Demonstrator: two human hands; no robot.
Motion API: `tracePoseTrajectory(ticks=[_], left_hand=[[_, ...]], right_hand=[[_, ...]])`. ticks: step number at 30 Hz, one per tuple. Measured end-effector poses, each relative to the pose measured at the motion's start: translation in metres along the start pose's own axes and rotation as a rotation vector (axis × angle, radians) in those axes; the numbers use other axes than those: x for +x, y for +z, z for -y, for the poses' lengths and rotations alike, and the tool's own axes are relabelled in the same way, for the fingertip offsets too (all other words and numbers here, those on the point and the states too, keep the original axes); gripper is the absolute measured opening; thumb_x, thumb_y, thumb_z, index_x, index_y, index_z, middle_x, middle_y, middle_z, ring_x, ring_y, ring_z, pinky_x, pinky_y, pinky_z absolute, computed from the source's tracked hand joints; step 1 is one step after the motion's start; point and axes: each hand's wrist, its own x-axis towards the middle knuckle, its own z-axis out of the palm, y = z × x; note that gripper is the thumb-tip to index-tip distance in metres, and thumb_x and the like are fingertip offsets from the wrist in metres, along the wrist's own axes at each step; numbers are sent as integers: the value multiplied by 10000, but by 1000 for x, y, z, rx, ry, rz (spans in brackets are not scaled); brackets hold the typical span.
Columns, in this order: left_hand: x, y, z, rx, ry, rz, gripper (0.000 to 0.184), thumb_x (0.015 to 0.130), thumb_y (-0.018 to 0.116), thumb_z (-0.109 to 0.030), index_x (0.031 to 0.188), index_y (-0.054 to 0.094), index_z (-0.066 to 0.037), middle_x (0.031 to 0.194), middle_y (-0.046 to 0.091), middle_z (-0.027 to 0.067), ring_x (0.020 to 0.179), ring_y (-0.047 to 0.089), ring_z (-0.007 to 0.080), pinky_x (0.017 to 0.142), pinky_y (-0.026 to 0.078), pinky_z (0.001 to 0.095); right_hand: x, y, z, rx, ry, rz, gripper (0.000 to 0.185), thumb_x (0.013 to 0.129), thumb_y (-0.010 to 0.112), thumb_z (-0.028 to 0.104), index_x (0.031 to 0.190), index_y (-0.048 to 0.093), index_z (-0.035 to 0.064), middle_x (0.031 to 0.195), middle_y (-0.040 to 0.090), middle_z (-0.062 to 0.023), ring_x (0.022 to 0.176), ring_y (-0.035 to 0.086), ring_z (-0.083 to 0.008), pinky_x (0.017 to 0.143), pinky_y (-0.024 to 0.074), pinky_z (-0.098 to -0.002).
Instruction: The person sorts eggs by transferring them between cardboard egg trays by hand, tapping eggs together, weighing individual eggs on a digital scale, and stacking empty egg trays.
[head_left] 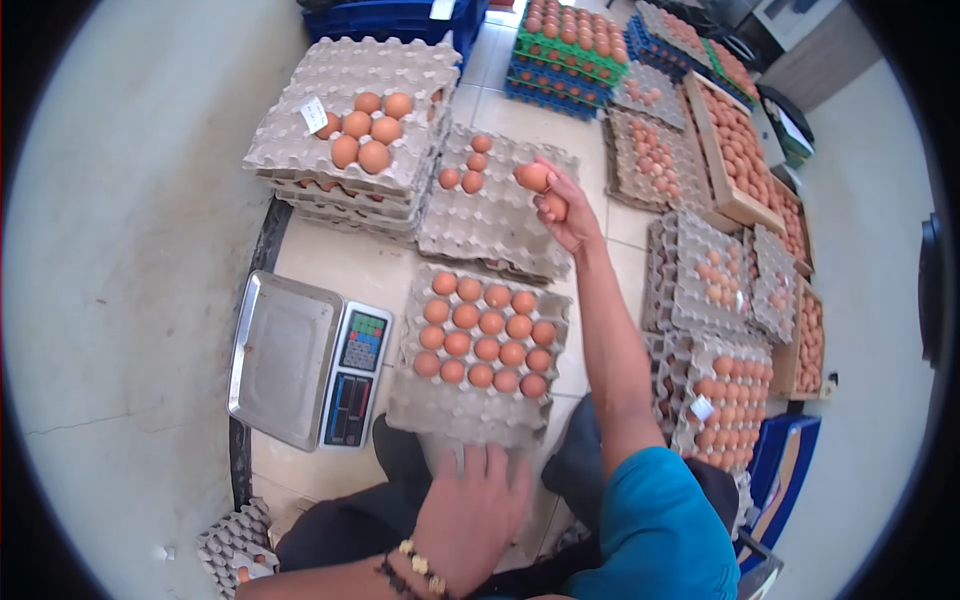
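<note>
My right hand (562,205) is closed around brown eggs (533,177), two of them showing, above the right side of a grey carton tray (450,225) that holds a few eggs at its upper left. Nearer to me lies another grey tray (420,405) with several rows of brown eggs (487,348); its nearest rows hold none. At that tray's near edge is my left hand (475,510), blurred by motion, palm down, fingers spread and nothing seen in them. A beaded bracelet circles the left wrist.
A digital scale (290,355) with a metal pan stands at left. Behind it rises a stack of egg trays (280,130). Green and blue plastic trays (560,75) are at the back. More stacked trays (690,280) and wooden crates of eggs (735,160) line the right.
</note>
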Motion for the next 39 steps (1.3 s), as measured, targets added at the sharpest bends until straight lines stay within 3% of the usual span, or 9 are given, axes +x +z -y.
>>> tracePoseTrajectory(ticks=[5, 11, 15, 21, 24, 27, 30, 33, 39], left_hand=[[-4, 7, -29, 108, -65, -26, 391, 850, 670, -266, 1187, 624, -75, 1016, 643, 97, 981, 614, 239, 847, 452, 402], [-15, 38, -87, 90, 33, 128, 131, 873, 613, -162, 926, 728, -129, 868, 683, 26, 853, 659, 177, 755, 468, 374], [-15, 49, -95, 51, 124, 399, 118, 850, 621, -146, 832, 738, -145, 823, 690, 20, 814, 679, 163, 706, 480, 369], [-6, 63, -88, 136, 101, 380, 106, 840, 629, -143, 810, 730, -142, 806, 691, 25, 788, 685, 170, 689, 484, 367], [-6, 63, -85, 144, 84, 379, 101, 835, 633, -142, 798, 726, -141, 798, 691, 27, 775, 687, 173, 680, 486, 366], [-6, 65, -84, 147, 86, 383, 96, 830, 636, -141, 787, 722, -140, 790, 692, 29, 762, 690, 177, 671, 488, 364], [-12, 66, -90, 146, 103, 392, 93, 825, 640, -140, 776, 719, -139, 782, 692, 32, 749, 693, 180, 663, 490, 363], [-15, 67, -93, 141, 120, 405, 90, 820, 644, -138, 765, 715, -138, 774, 693, 34, 736, 696, 184, 654, 492, 362], [-27, 66, -99, 85, 152, 417, 88, 811, 652, -136, 742, 707, -136, 758, 694, 39, 710, 701, 191, 637, 496, 360]], right_hand=[[-101, 4, -37, 252, 17, -239, 363, 970, 651, 264, 1240, 558, 40, 1050, 631, -89, 596, 545, -95, 444, 421, -187], [-228, 34, -99, -351, -139, -1039, 379, 851, 786, 208, 1123, 600, 21, 860, 667, -101, 461, 533, -131, 402, 413, -257], [-299, 48, -153, -1132, -292, -1179, 517, 778, 823, 257, 1166, 577, 19, 891, 672, -130, 764, 659, -260, 696, 536, -411], [-345, 91, -171, -1296, -83, -988, 423, 795, 781, 238, 1119, 600, 32, 876, 678, -204, 805, 663, -390, 776, 515, -434], [-346, 81, -176, -1339, -89, -1007, 365, 836, 714, 215, 1112, 597, 8, 901, 690, -163, 833, 668, -332, 775, 519, -445], [-337, 87, -154, -483, 152, -1118, 372, 862, 640, 179, 1167, 582, -25, 985, 683, -124, 885, 657, -266, 803, 516, -450], [-330, 58, -175, 102, -127, -808, 396, 866, 597, 156, 1200, 556, -54, 1070, 653, -99, 939, 630, -215, 846, 507, -446], [-314, 82, -178, -773, -284, -788, 397, 853, 639, 126, 1209, 550, -27, 1088, 639, -146, 953, 629, -266, 885, 493, -433], [-322, 104, -182, -1411, -345, -571, 331, 779, 751, 53, 1080, 616, 26, 1053, 662, -178, 1022, 648, -310, 856, 516, -399]])
